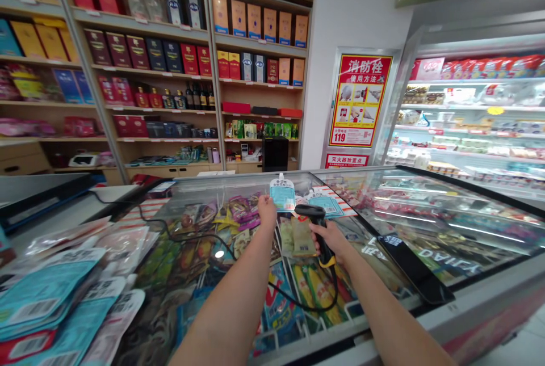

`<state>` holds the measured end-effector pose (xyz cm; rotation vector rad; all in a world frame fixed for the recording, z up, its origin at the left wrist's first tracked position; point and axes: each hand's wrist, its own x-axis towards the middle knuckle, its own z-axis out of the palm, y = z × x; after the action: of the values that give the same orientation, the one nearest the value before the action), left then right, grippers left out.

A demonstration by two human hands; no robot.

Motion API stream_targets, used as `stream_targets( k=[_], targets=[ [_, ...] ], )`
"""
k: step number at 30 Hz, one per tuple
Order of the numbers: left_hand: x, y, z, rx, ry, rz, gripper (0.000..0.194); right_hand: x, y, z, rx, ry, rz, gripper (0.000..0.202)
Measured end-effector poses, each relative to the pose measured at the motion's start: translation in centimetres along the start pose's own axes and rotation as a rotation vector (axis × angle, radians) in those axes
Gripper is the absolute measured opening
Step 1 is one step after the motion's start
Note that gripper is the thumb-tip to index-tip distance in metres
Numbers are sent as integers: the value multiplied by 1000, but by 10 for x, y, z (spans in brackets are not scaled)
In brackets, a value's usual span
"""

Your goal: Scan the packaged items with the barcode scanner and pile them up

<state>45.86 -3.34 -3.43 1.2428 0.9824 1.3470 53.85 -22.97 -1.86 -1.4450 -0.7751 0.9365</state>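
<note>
Freezer glass (238, 183), scanner (320, 217), cable (313, 309) across, apparently food (313, 284) beneath

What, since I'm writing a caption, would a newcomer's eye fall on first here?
Probably the red poster on the white wall, upper right of centre. Next, near the middle, the right hand holds a black scanner beside the blue-and-white pouch in the left hand.

Wooden shelves (255, 95) — rows of boxes (254, 20) and bottles (196, 97), red-and-yellow poster (360, 99) on white wall (320, 31), lit display case (464, 36)
</note>
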Motion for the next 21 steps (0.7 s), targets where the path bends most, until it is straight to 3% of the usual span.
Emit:
stream_targets(
  k=[17,21],
  targets=[
    [-1,-5,1,-4,10,-3,1,-2,-1,6,61,2,15,26],
    [-4,0,-11,5,3,8,3,-8,-5,13,70,-21,38,27]
  ],
)
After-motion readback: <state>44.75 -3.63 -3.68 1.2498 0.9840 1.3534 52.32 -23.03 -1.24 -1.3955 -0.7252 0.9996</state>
